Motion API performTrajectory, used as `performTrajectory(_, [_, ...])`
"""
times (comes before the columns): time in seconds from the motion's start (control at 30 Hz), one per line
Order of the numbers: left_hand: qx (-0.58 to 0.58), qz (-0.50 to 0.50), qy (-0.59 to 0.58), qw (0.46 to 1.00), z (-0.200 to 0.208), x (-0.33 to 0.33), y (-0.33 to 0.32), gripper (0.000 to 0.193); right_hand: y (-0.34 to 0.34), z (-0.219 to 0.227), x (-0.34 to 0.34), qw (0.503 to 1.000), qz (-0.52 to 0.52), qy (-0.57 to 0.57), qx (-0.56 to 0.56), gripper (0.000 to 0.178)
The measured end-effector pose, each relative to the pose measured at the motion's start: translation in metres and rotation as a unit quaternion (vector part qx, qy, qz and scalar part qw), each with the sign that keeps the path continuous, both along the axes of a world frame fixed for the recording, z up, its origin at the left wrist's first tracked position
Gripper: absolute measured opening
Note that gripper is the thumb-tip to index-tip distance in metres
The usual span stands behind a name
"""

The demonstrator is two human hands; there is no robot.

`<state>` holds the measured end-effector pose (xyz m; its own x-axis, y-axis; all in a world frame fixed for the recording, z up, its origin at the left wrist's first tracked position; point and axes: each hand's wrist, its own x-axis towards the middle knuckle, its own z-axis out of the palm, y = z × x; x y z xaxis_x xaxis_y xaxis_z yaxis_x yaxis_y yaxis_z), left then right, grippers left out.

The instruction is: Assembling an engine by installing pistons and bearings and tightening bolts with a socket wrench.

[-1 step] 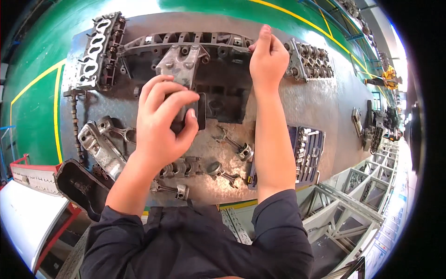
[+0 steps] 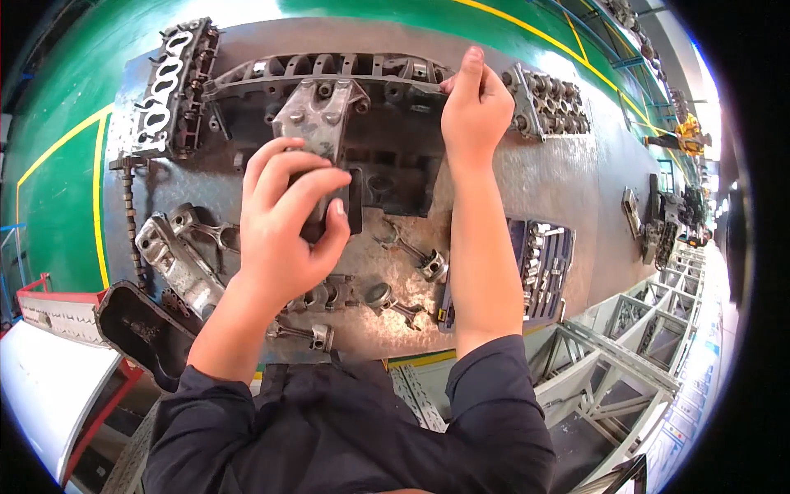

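Note:
A dark engine block (image 2: 399,169) lies across the far middle of the table, its ribbed edge facing away. A grey metal bracket (image 2: 313,119) stands up from its front. My left hand (image 2: 284,210) is curled round the bracket's lower part, thumb nearest me; its palm side is hidden. My right hand (image 2: 477,115) is closed at the block's right end, thumb pointing up. A fingertip shows against the block's edge there, while the other fingers are hidden behind the hand.
Cylinder heads stand at the far left (image 2: 169,90) and far right (image 2: 551,103). Nearer lie a camshaft (image 2: 130,214), pistons with connecting rods (image 2: 432,265), a black oil pan (image 2: 140,325) and a socket set case (image 2: 543,267) beside my right forearm. A metal frame (image 2: 609,362) adjoins the table's right front.

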<state>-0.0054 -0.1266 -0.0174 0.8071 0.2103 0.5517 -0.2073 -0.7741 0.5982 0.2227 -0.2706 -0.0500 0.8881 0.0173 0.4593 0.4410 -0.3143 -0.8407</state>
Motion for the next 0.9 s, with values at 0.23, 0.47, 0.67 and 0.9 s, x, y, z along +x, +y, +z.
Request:
performTrajectory(0.23, [0.036, 0.001, 0.004, 0.999, -0.031, -0.044, -0.029, 0.027, -0.033, -0.019, -0.051, 0.998, -0.042, -0.007, 0.041, 0.052])
performTrajectory(0.47, [0.085, -0.035, -0.046, 0.995, -0.092, -0.099, -0.072, 0.024, -0.08, -0.062, -0.114, 0.987, -0.043, -0.082, 0.132, 0.046])
performTrajectory(0.67, [0.119, -0.037, -0.061, 0.99, -0.13, -0.13, -0.1, 0.022, -0.109, -0.091, -0.141, 0.987, -0.046, -0.127, 0.09, 0.054])
performTrajectory(0.9, [0.096, -0.017, -0.032, 0.995, -0.127, -0.133, -0.109, 0.03, -0.116, -0.088, -0.129, 0.984, 0.009, -0.141, 0.105, 0.054])
